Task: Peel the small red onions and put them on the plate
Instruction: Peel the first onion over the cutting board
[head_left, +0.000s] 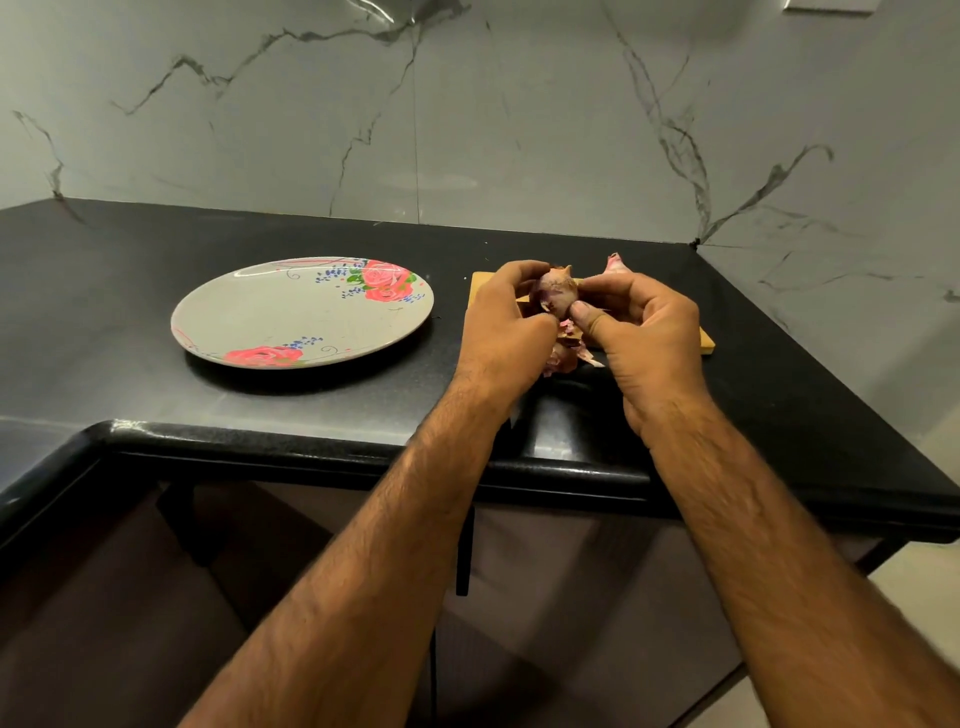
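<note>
Grey marble wall (467, 130) with dark veins filled the top of the frame and met a side wall at a corner in the upper right. Below it lay a black desk (130, 291), its rounded front edge running across the middle of the frame and turning toward the camera at the lower left. Bare desk stretched to the left of and behind the plate, and a narrow bare strip lay between the plate and the board. To the right of the board the desk ran on to the side wall.

One plate (249, 317), grey with pink roses, sat left of centre and held nothing. One wooden board (705, 344) lay right of centre, mostly hidden by the hands.

Two onions showed. One small red onion (555, 295) was held above the board between both hands, with dry skin partly on it. The left hand (501, 327) had its fingers (519, 270) curled over the onion's top and left side. The right hand (647, 325) gripped it from the right, its thumb pressed on the lower part. The second onion (615, 262) peeked out behind the right hand, at the far edge of the board. One small heap of peel (563, 359) lay under the hands, at the near edge of the board. Both forearms reached in from the bottom of the frame, over the front edge of the desk.
</note>
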